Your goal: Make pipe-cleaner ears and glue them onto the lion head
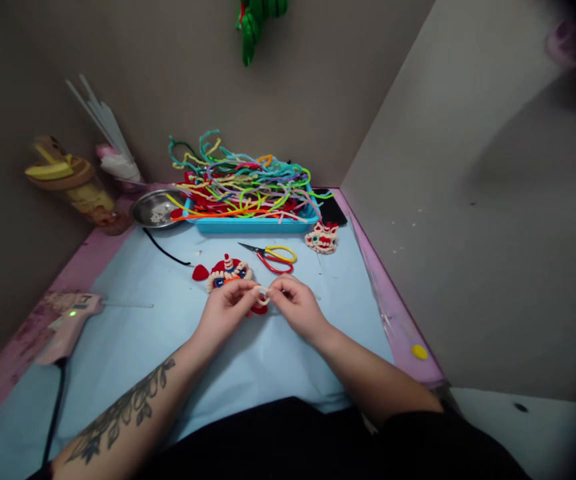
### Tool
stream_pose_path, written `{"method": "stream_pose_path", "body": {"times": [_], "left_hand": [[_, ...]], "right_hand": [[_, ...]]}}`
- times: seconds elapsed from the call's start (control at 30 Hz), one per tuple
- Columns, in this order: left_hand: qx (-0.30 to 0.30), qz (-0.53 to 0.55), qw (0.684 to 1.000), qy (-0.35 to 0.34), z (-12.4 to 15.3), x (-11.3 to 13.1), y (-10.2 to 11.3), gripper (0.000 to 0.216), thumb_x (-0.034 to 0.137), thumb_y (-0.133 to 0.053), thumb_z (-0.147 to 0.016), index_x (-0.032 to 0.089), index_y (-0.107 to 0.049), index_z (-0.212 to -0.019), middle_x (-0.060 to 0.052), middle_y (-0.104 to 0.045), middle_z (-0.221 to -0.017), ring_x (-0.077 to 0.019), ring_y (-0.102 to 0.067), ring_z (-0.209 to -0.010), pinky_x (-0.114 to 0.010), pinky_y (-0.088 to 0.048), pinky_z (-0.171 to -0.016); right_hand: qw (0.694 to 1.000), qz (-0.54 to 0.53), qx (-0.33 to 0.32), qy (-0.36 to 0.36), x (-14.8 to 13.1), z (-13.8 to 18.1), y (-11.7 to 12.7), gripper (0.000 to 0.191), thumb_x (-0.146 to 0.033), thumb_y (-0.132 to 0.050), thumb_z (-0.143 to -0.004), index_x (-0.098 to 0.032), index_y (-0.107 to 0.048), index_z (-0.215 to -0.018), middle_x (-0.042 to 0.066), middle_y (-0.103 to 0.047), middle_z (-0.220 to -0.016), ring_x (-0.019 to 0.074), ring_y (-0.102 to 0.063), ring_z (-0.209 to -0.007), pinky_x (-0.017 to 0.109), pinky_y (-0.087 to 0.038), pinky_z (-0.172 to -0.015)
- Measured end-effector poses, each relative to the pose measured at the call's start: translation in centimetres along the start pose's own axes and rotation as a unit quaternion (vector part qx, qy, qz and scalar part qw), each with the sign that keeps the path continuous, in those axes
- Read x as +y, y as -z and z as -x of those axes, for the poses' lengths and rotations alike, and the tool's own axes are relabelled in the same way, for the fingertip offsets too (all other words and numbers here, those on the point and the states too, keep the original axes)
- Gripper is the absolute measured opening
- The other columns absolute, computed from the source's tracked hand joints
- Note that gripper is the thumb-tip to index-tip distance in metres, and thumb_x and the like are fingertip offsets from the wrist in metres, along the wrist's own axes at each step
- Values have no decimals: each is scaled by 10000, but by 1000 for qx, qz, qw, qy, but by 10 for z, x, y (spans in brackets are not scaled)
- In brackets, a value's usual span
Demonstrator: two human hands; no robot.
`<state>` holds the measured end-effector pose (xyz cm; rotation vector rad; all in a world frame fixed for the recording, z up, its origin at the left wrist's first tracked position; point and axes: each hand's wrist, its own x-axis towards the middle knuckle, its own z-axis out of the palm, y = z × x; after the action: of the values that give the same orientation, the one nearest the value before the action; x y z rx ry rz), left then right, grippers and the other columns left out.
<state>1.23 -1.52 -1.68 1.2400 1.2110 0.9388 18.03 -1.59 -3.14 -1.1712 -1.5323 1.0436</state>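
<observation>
Between my hands a cream pipe cleaner (264, 303) is bent into a small loop. My left hand (231, 300) pinches one side of it, and my right hand (293, 300) pinches the other. Just behind my left hand lies a red, cream and blue pipe-cleaner lion head (228, 265), partly hidden by my fingers. A small red piece (201, 272) rests beside it on the left. Scissors (275, 258) with one yellow and one red handle lie beyond my hands, blades pointing left.
A blue tray (258, 227) heaped with colourful pipe cleaners stands at the back. Left of it are a metal bowl (151, 217), a black pipe cleaner (165, 248) and a lidded cup (81, 190). A glue gun (71, 327) lies at left; a second lion head (322, 238) sits right.
</observation>
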Motion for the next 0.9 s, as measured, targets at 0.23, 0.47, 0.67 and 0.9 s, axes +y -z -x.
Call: {"method": "stream_pose_path", "body": {"times": [0.23,0.47,0.67,0.9], "left_hand": [[1,-71,996,-48,3,4,4,179,323,-687,-742,147,-715,-754,-36,-714,-681,-126,-595,-577,-237,-469,-564],[32,-79,996,-42,3,2,5,216,354,-685,-745,151,-741,-792,-46,-720,-682,-125,-575,-547,-236,-453,-528],[82,5,996,-18,-2,-7,3,308,416,-721,-697,132,-711,-817,-24,-681,-636,-105,-538,-498,-214,-422,-474],[52,21,997,-60,0,-6,-3,317,433,-730,-683,133,-693,-776,-21,-676,-647,-118,-563,-537,-228,-452,-528]], "right_hand": [[999,-25,-30,-32,1,-2,3,237,-327,-561,-804,-180,-543,-618,-13,-487,-648,122,-454,-631,258,-359,-614],[985,-118,-73,-102,8,-7,2,297,-444,-618,-777,-168,-575,-677,-22,-504,-608,107,-424,-578,247,-338,-573],[990,-87,-81,-80,7,-6,-3,285,-446,-656,-745,-166,-603,-747,4,-583,-715,134,-512,-675,263,-397,-648],[975,-155,-87,-137,10,0,-12,310,-401,-635,-737,-189,-471,-580,-71,-399,-462,71,-305,-430,236,-223,-457]]}}
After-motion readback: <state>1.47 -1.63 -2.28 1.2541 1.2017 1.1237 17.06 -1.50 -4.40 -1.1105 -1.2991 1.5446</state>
